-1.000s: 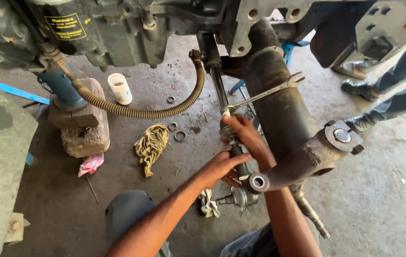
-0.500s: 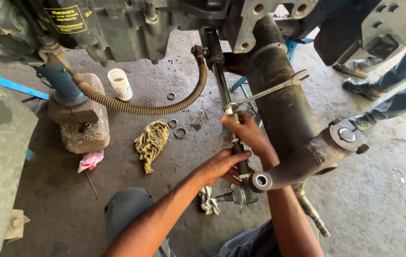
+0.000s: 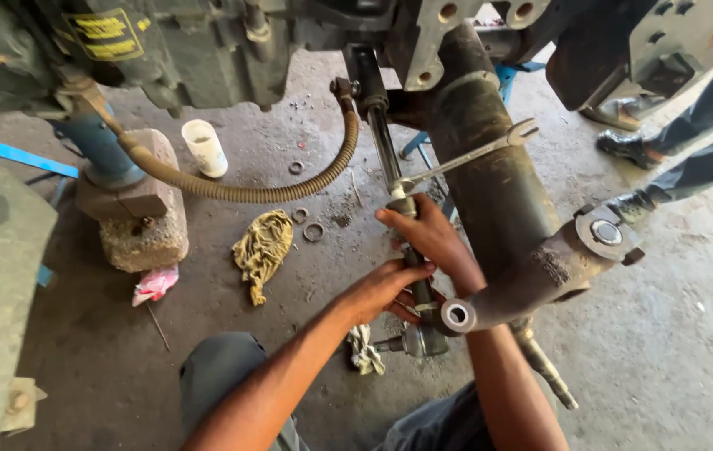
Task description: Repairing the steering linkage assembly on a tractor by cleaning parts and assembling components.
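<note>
Knee: the person's own, grey trousers, bottom centre of the frame
White rag (image 3: 365, 349): crumpled on the floor just below the rod's joint end
Left hand (image 3: 386, 290): fingers curled tight round the lower part of the steering rod (image 3: 413, 259), centre frame
Right hand (image 3: 432, 236): clamped on the same rod just above the left, knuckles up
Spanner (image 3: 463, 159): seated on the rod right above the right hand, handle slanting to the upper right across the big rusty axle tube (image 3: 494, 188)
Yellow cloth (image 3: 263, 250): on the floor left of centre, two metal rings (image 3: 306, 224) beside it
Corrugated hose (image 3: 240, 190): sagging across the upper middle
White cup (image 3: 204, 148): upright near the stone block (image 3: 144, 230), upper left
Boots (image 3: 624, 144): another person's, upper right
</note>
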